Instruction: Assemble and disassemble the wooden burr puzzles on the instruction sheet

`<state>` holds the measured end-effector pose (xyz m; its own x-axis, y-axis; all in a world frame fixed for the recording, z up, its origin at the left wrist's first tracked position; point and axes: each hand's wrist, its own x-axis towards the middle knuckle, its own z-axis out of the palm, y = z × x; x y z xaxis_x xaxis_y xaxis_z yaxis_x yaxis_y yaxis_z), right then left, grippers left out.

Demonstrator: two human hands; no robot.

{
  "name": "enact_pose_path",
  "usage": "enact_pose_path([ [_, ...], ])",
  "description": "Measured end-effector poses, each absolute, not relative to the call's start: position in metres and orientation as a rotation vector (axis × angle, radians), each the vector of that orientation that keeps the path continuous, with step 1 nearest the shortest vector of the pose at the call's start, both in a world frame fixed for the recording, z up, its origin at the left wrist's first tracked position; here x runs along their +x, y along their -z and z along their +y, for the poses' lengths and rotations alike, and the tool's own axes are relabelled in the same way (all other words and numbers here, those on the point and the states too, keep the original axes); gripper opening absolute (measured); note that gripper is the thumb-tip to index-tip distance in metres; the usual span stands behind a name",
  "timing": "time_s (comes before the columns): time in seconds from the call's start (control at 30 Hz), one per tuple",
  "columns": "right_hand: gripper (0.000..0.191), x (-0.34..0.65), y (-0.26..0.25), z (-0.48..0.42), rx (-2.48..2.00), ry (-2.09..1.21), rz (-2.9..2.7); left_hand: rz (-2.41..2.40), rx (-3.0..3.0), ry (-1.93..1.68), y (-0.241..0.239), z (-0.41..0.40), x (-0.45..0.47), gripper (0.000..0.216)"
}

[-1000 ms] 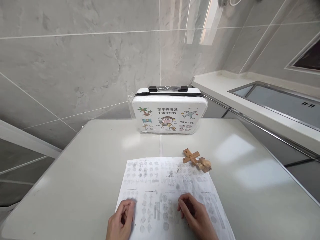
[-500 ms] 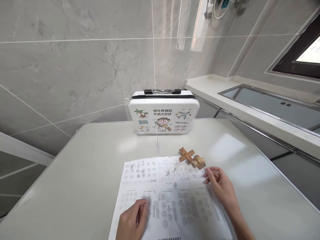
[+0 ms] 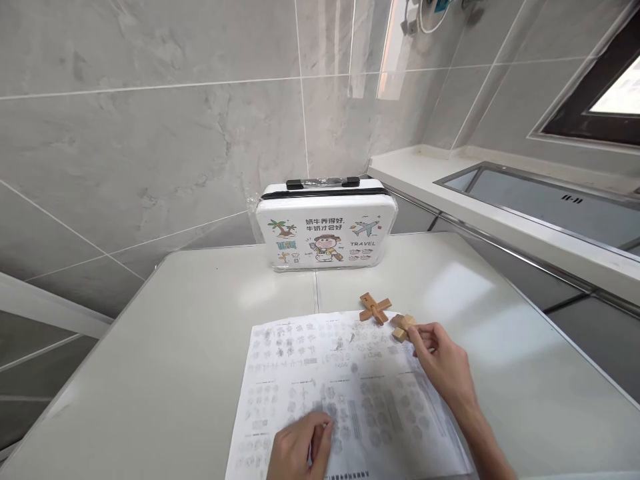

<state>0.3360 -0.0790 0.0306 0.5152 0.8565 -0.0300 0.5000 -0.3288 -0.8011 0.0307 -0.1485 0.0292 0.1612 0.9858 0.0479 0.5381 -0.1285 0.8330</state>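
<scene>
My right hand (image 3: 443, 363) pinches the right end of a small light wooden burr puzzle (image 3: 404, 327) between thumb and fingers, at the upper right corner of a printed sheet. Just left of it lies a darker wooden interlocking puzzle (image 3: 374, 309) of crossed pieces, one marked with a number 2. Beneath both hands spreads the white instruction sheet (image 3: 300, 373), covered in small grey diagrams. My left hand (image 3: 303, 445) rests on the sheet's lower part, its fingers curled in and thumb close to them, with nothing visible in it.
A white cartoon-printed case (image 3: 325, 233) in clear plastic stands upright at the back of the pale table (image 3: 165, 360). Grey tiled wall (image 3: 150, 147) rises behind it. To the right runs a white counter (image 3: 415, 175) with a sink (image 3: 530, 207).
My right hand has closed on the light puzzle and shifted it slightly right, away from the darker one. My left hand has moved right and a little down over the sheet.
</scene>
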Motion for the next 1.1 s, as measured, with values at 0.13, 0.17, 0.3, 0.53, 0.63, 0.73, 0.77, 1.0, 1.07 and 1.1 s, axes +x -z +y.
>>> enact_pose_path([
  [0.13, 0.049, 0.312, -0.051, -0.115, -1.804, -0.808, -1.195, 1.452, 1.496, -0.759, -0.044, -0.140, 0.042, 0.046],
  [0.17, 0.048, 0.303, -0.054, -0.123, -1.743, -0.858, -1.228, 1.414, 1.447, -0.742, -0.047, -0.138, 0.045, 0.047],
  [0.3, 0.034, 0.264, -0.061, -0.146, -1.500, -1.013, -1.333, 1.101, 1.280, -0.710, -0.055, -0.129, 0.048, 0.071],
  [0.53, 0.034, 0.228, -0.064, -0.153, -1.267, -1.337, -1.238, 0.971, 1.079, -0.736, -0.063, -0.124, 0.042, 0.076],
  [0.63, 0.045, 0.233, -0.070, -0.147, -1.044, -1.754, -1.125, 0.874, 1.063, -0.773, -0.069, -0.122, 0.037, 0.077],
  [0.73, 0.049, 0.240, -0.076, -0.143, -0.821, -2.040, -1.140, 0.792, 1.048, -0.739, -0.074, -0.121, 0.033, 0.078],
  [0.77, 0.050, 0.241, -0.077, -0.142, -0.777, -2.095, -1.144, 0.780, 1.047, -0.720, -0.076, -0.121, 0.032, 0.078],
  [1.0, 0.032, 0.233, -0.063, -0.149, -1.039, -1.851, -1.215, 0.951, 1.184, -0.672, -0.090, -0.123, 0.035, 0.065],
  [1.07, 0.015, 0.229, -0.056, -0.151, -1.219, -1.603, -1.304, 1.062, 1.232, -0.691, -0.091, -0.123, 0.037, 0.062],
  [1.1, 0.010, 0.227, -0.053, -0.151, -1.282, -1.513, -1.336, 1.110, 1.245, -0.701, -0.091, -0.122, 0.038, 0.062],
])
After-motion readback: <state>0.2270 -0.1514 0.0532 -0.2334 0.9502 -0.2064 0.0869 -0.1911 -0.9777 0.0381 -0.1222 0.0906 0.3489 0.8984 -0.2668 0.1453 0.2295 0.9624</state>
